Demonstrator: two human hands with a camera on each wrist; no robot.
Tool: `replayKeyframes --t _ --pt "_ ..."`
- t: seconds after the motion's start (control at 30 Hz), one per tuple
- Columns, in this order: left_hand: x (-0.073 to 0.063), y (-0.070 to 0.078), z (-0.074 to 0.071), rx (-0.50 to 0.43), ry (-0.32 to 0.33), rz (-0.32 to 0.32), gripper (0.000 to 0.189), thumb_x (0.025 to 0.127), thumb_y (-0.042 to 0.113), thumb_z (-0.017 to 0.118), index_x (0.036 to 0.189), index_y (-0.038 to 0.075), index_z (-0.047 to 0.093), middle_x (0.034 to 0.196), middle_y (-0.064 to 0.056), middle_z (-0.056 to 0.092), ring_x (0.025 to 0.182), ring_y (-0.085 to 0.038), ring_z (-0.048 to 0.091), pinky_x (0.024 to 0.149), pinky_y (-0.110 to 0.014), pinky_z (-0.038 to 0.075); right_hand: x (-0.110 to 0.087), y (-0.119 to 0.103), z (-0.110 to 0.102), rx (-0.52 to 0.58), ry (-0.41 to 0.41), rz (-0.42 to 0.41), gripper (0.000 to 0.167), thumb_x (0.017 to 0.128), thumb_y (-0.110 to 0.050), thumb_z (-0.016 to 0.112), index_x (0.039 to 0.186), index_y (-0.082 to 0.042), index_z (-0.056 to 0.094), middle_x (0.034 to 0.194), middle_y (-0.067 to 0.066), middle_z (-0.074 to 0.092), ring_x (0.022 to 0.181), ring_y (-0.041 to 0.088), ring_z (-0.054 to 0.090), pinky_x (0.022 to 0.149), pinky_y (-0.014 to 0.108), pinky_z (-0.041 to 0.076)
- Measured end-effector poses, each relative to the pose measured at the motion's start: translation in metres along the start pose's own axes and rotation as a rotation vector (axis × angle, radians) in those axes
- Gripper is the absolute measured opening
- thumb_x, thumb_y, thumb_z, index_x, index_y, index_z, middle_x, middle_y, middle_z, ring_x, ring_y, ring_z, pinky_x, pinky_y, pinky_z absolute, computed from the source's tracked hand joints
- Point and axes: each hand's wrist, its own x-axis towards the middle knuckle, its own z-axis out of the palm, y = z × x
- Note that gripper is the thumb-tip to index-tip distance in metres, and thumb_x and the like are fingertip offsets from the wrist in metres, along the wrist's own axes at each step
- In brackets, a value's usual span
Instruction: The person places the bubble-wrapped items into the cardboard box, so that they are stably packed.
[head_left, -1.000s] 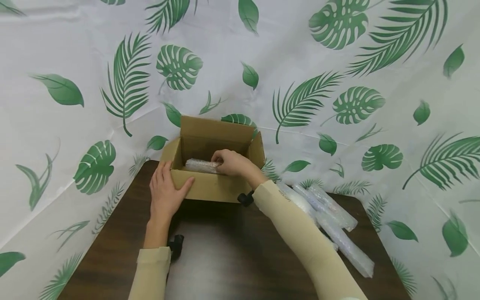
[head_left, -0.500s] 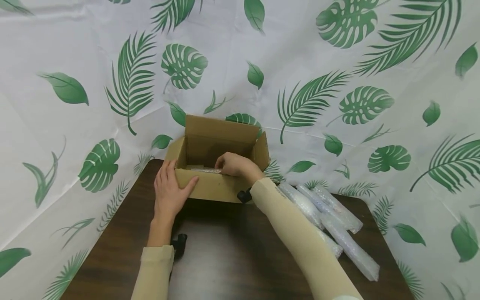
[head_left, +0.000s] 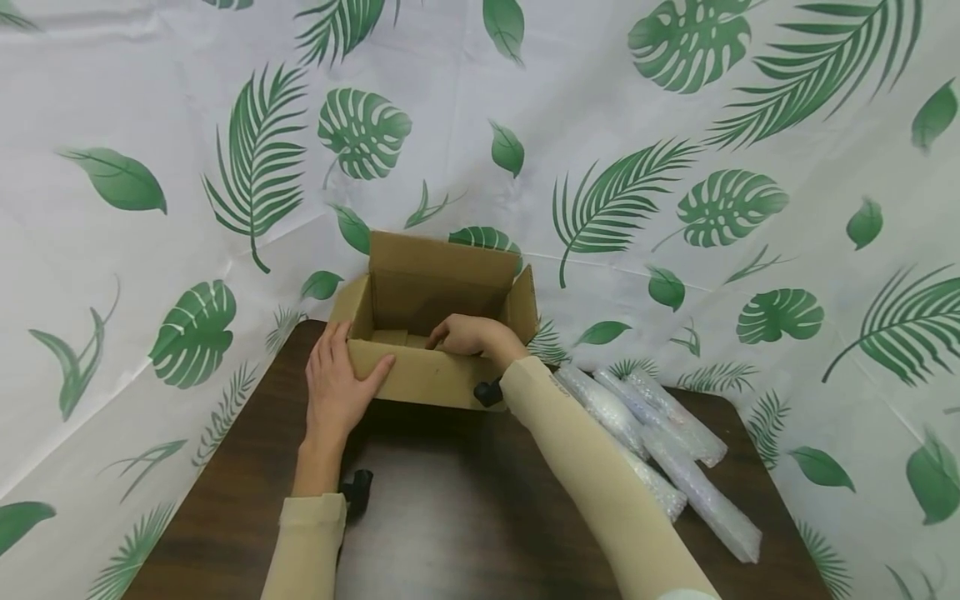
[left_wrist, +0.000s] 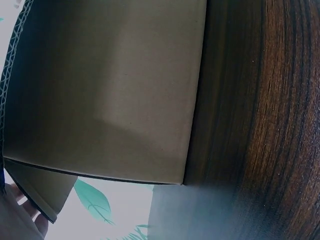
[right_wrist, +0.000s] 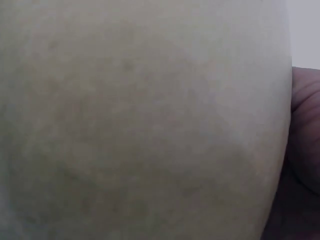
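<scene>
An open cardboard box (head_left: 420, 379) stands at the far side of the table, its back flap raised. My left hand (head_left: 333, 387) grips its near left corner, thumb against the front wall and fingers over the left side. My right hand (head_left: 472, 335) reaches into the box with bent fingers. The front wall hides its fingertips and whatever they touch; no wrapped packet shows inside. In the left wrist view the box wall fills much of the frame, with fingers (left_wrist: 31, 214) at the flap. A blurred tan surface covers most of the right wrist view.
Several bubble-wrapped packets (head_left: 678, 446) lie in a loose pile on the right of the dark wooden table (head_left: 420, 517). A white cloth with green leaves (head_left: 465, 158) hangs behind the table and at its sides.
The bubble-wrapped packet at my right hand has gone down into the box and out of sight. My right hand has sunk slightly with it. The left hand keeps its grip on the corner.
</scene>
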Motion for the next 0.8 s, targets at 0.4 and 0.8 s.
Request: replayKeyframes --t 0.4,0.8 --pt "-0.001 0.001 0.002 -0.011 -0.003 -0.003 0.095 0.093 0.059 0.076 0.164 0.011 0.034 0.17 -0.022 0.035 0.156 -0.047 0.031 0.126 -0.069 0.022 -0.005 0.009 0.006 -0.067 0.103 -0.096 0.037 0.111 -0.021 0.053 0.143 -0.016 0.07 0.151 0.009 0.065 0.135 0.028 0.064 0.111 0.044 0.053" --pt "0.0 -0.001 0.001 -0.004 -0.004 -0.008 0.095 0.094 0.059 0.076 0.165 0.013 0.034 0.17 -0.022 0.035 0.155 -0.047 0.032 0.126 -0.069 0.022 -0.06 -0.006 0.017 -0.26 0.435 -0.132 0.029 0.113 -0.031 0.055 0.134 -0.022 0.073 0.128 -0.002 0.076 0.111 0.016 0.072 0.095 0.041 0.06"
